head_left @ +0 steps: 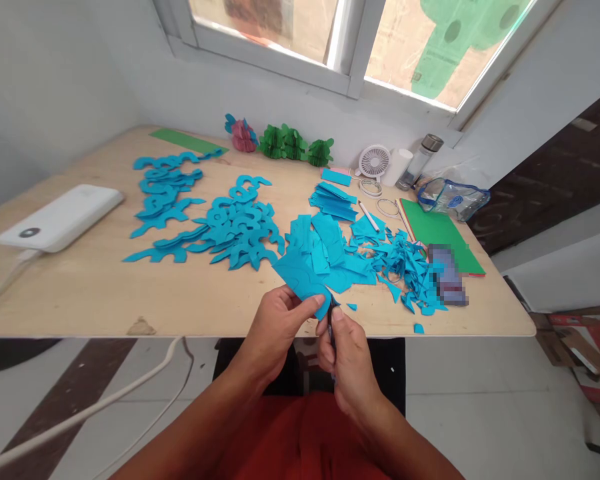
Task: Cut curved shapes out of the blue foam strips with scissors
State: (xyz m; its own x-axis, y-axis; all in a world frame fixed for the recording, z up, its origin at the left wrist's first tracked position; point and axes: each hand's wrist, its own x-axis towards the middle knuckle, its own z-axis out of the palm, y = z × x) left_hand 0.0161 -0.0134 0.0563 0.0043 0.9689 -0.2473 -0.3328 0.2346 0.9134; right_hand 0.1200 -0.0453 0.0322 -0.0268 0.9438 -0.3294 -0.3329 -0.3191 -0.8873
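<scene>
- The blue sheet (303,275) is just below the centre of the frame, above the near edge of the table (205,313).
- The left hand (273,327) pinches it by its near side: the thumb lies flat on top, pointing right, and the other fingers are mostly hidden underneath. The gap between thumb and fingers is narrow, filled by the paper.
- The sheet's long axis slants from upper left to lower right; one corner points to the upper left, and the rounded lower end comes just beside the scissors (331,320). Curved lines are drawn across its face.
- The right hand (347,350) is closed around the scissors, thumb on the near top side and fingers curled about the handles. They stand almost vertical in the frame, tips toward the top, handles toward the bottom. How far the blades are apart, I cannot tell.
- Directly above the sheet lie loose blue pieces (317,243), overlapping in a heap; small blue scraps (405,263) spread to the right of centre.
- Left of centre and in the middle left of the frame lie curly blue cut-outs (240,223), piled in two groups.
</scene>
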